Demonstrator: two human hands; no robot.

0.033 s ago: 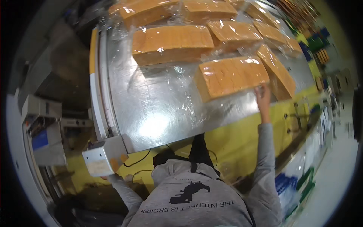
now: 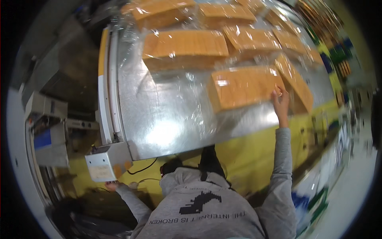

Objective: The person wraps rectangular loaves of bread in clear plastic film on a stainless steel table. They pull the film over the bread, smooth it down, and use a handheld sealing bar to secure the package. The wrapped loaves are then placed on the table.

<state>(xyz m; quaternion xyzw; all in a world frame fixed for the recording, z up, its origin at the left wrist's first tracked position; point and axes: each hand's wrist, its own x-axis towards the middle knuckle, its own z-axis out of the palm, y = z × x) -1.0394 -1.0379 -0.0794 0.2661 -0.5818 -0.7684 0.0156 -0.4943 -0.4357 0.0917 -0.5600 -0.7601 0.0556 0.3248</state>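
Note:
On the metal tabletop (image 2: pixel 167 101) lies an orange, cheese-like block (image 2: pixel 246 87) wrapped in clear plastic film. At its right end is my right hand (image 2: pixel 281 104), with thumb and fingers pinched together over the block's edge, a bit of shiny film between them. A second wrapped block (image 2: pixel 295 85) leans at an angle just beyond that hand. My left hand (image 2: pixel 112 185) is low at the left, against the underside of a white metal box (image 2: pixel 104 165) on the table's corner. That box hides most of its fingers.
Several more wrapped blocks (image 2: pixel 185 49) fill the far part of the tabletop. A rail (image 2: pixel 112 91) runs along the table's left edge. Below lies a yellow floor (image 2: pixel 238 159) with a black cable (image 2: pixel 143 169). Green and blue crates (image 2: pixel 338 49) stand far right.
My right hand has moved from the block's lower right corner up over its end, and its fingers have drawn into a pinch. The view has shifted slightly. The blocks look unmoved.

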